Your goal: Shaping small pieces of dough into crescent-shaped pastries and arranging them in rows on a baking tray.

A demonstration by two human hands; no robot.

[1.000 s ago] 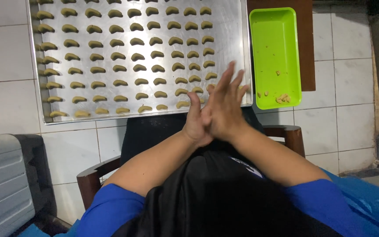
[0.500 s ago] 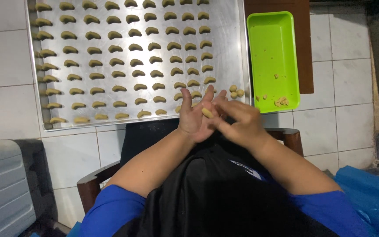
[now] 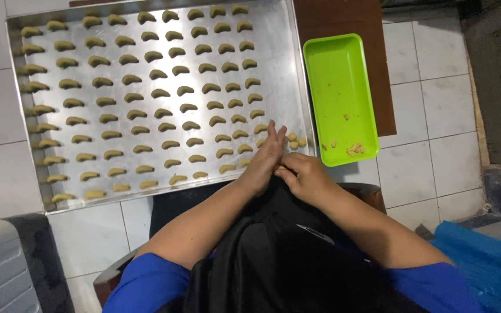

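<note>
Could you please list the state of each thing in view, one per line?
Metal tray: flat on the tiled floor, nearly filled with rows of curved dough pieces.
Green tray: beside the metal tray, nearly empty, a few crumbs and scraps.
Small dough balls: loose at the metal tray's near right corner.
Left hand: fingers straight, palm facing the right hand.
Right hand: curled against the left palm; any dough between them is hidden.
</note>
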